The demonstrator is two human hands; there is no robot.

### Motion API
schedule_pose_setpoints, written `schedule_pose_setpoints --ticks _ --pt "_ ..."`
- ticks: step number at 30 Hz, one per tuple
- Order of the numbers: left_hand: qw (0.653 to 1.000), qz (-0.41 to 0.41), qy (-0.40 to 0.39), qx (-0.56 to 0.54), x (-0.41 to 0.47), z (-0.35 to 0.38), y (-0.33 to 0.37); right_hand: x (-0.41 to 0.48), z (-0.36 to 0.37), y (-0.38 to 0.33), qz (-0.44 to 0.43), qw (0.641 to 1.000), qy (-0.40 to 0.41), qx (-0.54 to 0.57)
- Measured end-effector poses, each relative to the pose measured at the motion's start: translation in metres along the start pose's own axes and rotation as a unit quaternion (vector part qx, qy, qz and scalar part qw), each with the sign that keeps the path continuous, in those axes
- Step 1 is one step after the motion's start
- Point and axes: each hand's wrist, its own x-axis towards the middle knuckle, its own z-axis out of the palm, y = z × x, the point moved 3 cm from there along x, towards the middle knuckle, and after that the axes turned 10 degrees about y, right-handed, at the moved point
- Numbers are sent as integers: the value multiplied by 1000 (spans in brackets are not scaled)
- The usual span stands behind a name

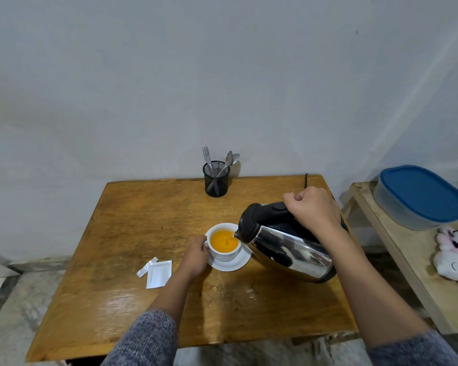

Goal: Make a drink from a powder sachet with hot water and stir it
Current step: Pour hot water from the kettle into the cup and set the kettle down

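Observation:
A white cup (pixel 224 256) holding orange liquid stands on a white saucer (pixel 233 264) in the middle of the wooden table (pixel 132 228). My left hand (pixel 196 256) grips the cup's left side at its handle. My right hand (pixel 313 210) is closed around the black handle of a steel kettle (pixel 288 247), which is tilted left with its spout over the cup's right rim. A torn white sachet (pixel 158 273) and its torn-off strip (pixel 146 266) lie flat on the table left of my left hand.
A black mesh holder (pixel 216 178) with a fork and spoons stands at the table's far edge by the wall. To the right, a lower wooden shelf (pixel 407 260) carries a blue-lidded container (pixel 421 196) and a soft toy (pixel 455 254).

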Motion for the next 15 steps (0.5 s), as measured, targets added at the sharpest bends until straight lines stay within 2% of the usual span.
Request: schedule_pose_setpoints --ticks 15 --pt "1000 -13 -4 -7 -2 -1 4 -2 0 0 -9 1000 -3 1"
